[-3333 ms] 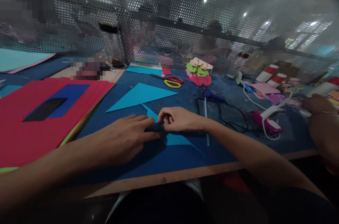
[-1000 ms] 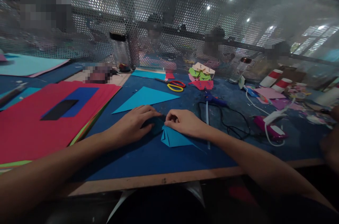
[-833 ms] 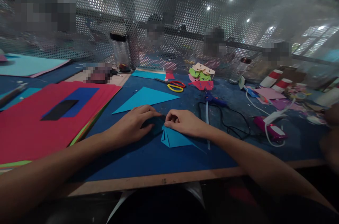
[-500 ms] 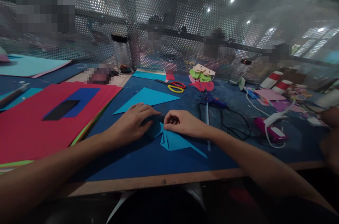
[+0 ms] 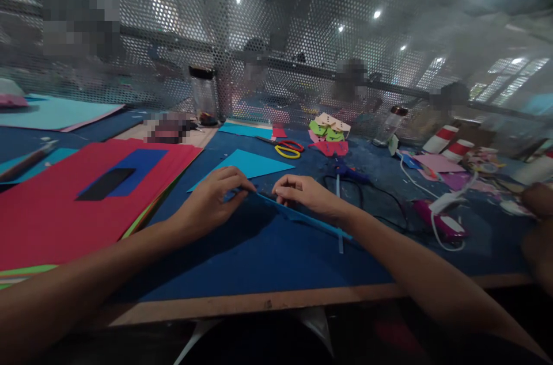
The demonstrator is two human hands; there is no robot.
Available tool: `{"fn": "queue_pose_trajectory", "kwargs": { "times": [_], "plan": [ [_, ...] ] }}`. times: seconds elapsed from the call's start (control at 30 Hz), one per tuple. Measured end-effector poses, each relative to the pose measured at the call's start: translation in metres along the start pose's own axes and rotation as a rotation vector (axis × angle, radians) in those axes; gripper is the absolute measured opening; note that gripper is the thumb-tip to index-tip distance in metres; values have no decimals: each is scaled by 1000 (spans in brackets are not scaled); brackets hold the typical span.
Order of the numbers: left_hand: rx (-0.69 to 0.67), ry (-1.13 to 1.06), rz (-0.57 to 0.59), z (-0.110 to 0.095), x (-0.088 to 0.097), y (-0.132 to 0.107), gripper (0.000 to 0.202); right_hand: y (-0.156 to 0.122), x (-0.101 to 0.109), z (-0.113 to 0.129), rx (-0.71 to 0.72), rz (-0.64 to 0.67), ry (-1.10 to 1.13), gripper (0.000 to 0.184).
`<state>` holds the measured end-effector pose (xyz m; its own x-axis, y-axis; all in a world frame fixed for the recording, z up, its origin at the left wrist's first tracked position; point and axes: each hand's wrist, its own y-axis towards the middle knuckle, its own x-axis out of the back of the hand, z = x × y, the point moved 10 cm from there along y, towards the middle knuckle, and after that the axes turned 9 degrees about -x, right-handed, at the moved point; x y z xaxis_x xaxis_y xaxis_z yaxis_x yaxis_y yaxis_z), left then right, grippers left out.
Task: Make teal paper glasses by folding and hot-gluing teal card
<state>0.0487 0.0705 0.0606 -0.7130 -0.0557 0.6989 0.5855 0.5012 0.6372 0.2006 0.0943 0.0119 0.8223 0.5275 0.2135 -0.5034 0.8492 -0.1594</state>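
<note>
A piece of folded blue paper point(image 5: 306, 219) is tilted nearly edge-on above the blue tabletop, slanting down to the right. My left hand point(image 5: 218, 195) pinches its upper left end between thumb and fingers. Just behind the paper's edge is my right hand point(image 5: 309, 195), its fingers curled in and close to the sheet; whether they grip anything is hidden. Beyond both hands lies a flat blue paper triangle point(image 5: 254, 163), partly covered by my left hand.
Red sheets point(image 5: 56, 227) are stacked on the left, with a black piece point(image 5: 106, 183) on top. Scissors point(image 5: 288, 149) lie behind the triangle. A blue glue gun point(image 5: 352, 172) with its cord and a pink device point(image 5: 447, 224) are on the right. A perforated metal screen point(image 5: 276, 25) stands behind.
The folded blue paper has been raised and turned from lying fairly flat to nearly edge-on. My hands have spread slightly apart, and the right fingers have left the pleated part.
</note>
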Motion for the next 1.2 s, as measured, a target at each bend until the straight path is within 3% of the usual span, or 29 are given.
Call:
{"fn": "queue_pose_trajectory", "kwargs": {
  "times": [0.17, 0.3, 0.43, 0.67, 0.97, 1.1, 1.2],
  "plan": [
    [-46, 78, -174, -4, 21, -2, 13, 5, 20, -7, 13, -131, 125, 39],
    [-36, 162, -285, -2, 37, -6, 14, 6, 20, -10, 16, -139, 66, 39],
    [-20, 106, -331, -2, 44, -6, 16, 5, 16, -8, 38, -132, 32, 36],
    [38, -28, -313, 0, 39, -6, 15, 6, 19, -8, 32, -160, 13, 36],
    [444, -298, -300, 37, 26, -16, 26, 8, 15, -11, 22, -157, -16, 33],
    [534, -490, -317, 54, 15, -22, 30, 9, 15, -13, 30, -144, -35, 31],
    [542, -574, -289, 57, 6, -21, 32, 9, 14, -12, 42, -142, -40, 33]
  ]
}}
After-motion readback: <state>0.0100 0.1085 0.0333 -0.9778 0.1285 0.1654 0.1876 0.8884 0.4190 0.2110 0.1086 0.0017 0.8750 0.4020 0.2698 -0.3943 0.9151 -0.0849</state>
